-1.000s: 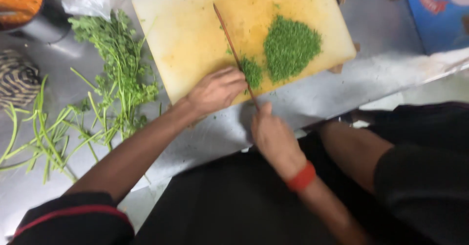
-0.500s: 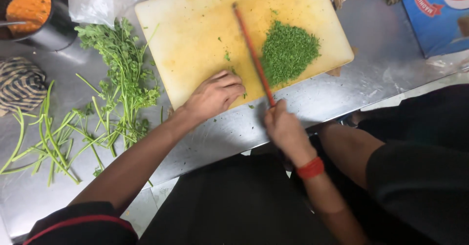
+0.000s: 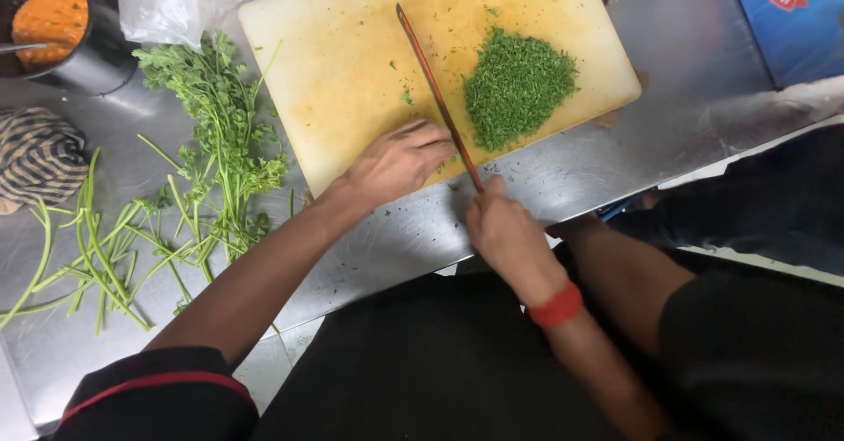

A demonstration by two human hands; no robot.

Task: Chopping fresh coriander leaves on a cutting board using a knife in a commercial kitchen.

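Your right hand (image 3: 505, 230) grips the knife (image 3: 437, 94), blade running up-left; chopped herb pile (image 3: 519, 85) lies right of it (left hand (image 3: 396, 161) flat, open, on board (image 3: 334, 72)).

A long knife (image 3: 435, 89) stands edge-down on a pale, yellow-stained cutting board (image 3: 334, 63), its thin blade running from near the board's far edge back to the near edge, where the handle is hidden in the grip. Just right of the blade lies a heap of finely chopped green herbs (image 3: 519, 85) — dense, roughly oval, close to the board's right end. A few loose green flecks (image 3: 406, 96) sit left of the blade — small and scattered.
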